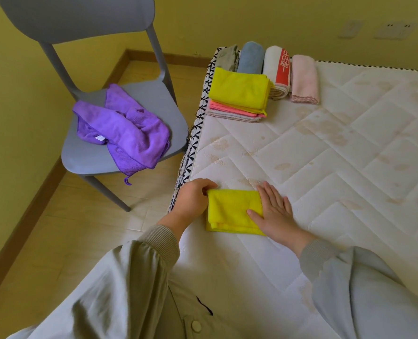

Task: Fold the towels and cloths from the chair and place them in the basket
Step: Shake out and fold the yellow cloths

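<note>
1. Yellow cloth: folded into a small rectangle, lying on the bed close to its left edge, between my two hands.
2. Left hand: fingers curled over the cloth's upper left corner, gripping it.
3. Right hand: fingers straight and together, palm down, pressing the cloth's right edge flat; holding nothing.
4. Risk: layers look loose at the near edge. If I lift off unevenly, the fold may spring open.
5. Risk: the cloth sits near the bed's edge. A careless one-corner pull could drag it off onto the floor.
6. Risk: the purple towel droops over the front of the chair seat and may slip down.
7. Folded pile lies at the far corner; the basket is not in view.
</note>
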The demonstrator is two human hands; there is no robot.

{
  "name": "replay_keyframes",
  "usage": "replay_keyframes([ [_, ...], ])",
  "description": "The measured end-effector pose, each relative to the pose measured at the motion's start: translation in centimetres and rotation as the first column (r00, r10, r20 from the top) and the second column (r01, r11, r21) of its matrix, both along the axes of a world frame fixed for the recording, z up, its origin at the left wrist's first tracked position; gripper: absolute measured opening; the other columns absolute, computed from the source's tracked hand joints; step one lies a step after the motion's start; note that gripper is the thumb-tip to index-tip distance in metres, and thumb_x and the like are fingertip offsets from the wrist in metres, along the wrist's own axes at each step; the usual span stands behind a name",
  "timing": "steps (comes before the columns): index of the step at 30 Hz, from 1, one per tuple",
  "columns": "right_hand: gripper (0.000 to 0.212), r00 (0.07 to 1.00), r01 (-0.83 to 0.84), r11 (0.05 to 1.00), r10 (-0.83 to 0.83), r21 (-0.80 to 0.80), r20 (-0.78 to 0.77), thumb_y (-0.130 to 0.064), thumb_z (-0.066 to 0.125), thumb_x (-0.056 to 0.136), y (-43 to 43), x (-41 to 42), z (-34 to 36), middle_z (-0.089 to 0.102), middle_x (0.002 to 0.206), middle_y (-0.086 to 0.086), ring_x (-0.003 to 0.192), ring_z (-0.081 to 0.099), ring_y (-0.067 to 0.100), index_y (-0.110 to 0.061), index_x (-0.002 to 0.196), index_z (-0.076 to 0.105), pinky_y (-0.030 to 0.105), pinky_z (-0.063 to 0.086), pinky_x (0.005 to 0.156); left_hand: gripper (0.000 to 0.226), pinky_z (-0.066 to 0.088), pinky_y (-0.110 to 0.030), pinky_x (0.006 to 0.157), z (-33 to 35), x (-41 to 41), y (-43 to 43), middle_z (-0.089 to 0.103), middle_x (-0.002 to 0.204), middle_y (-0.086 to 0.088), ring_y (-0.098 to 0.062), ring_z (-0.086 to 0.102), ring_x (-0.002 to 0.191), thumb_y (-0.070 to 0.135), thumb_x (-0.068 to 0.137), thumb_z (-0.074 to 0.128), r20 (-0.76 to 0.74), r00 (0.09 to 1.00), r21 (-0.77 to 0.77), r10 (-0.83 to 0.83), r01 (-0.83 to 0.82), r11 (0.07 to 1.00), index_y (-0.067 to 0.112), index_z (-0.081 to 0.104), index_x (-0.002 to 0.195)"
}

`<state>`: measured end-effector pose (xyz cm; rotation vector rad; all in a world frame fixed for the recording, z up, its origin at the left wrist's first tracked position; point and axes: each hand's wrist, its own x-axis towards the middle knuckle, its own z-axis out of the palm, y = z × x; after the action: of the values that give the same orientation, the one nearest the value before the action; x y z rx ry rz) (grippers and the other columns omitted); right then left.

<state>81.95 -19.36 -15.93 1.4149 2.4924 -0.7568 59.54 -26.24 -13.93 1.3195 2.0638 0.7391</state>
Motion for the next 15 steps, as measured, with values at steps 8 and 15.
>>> replay_keyframes([
  [8,0.073,1.000,-0.001,1.000,0.002,-0.003,0.015,-0.058,0.025,0.095,0.1,-0.1,0.0,-0.022,0.156,-0.010,0.142,-0.022,0.006,-0.029,0.150,-0.012,0.038,-0.013,0.116,0.030,0.055,-0.032,0.080,-0.6,-0.5,-0.2,0.071,0.087,-0.006,-0.018,0.066,0.082,-0.009,0.086,0.050,0.384,0.917,-0.002,0.109,-0.117,0.993,0.012,0.071,0.088],
  [15,0.072,1.000,-0.003,1.000,0.002,0.020,0.026,-0.058,0.025,0.095,0.0,-0.2,0.0,-0.021,0.157,-0.009,0.143,-0.021,0.008,-0.028,0.150,-0.010,0.039,-0.011,0.116,0.024,0.048,-0.025,0.085,0.0,0.6,0.0,0.071,0.104,-0.002,-0.015,0.062,0.094,0.005,0.088,0.061,0.163,0.986,0.026,-0.038,0.034,0.999,0.014,0.072,0.108],
])
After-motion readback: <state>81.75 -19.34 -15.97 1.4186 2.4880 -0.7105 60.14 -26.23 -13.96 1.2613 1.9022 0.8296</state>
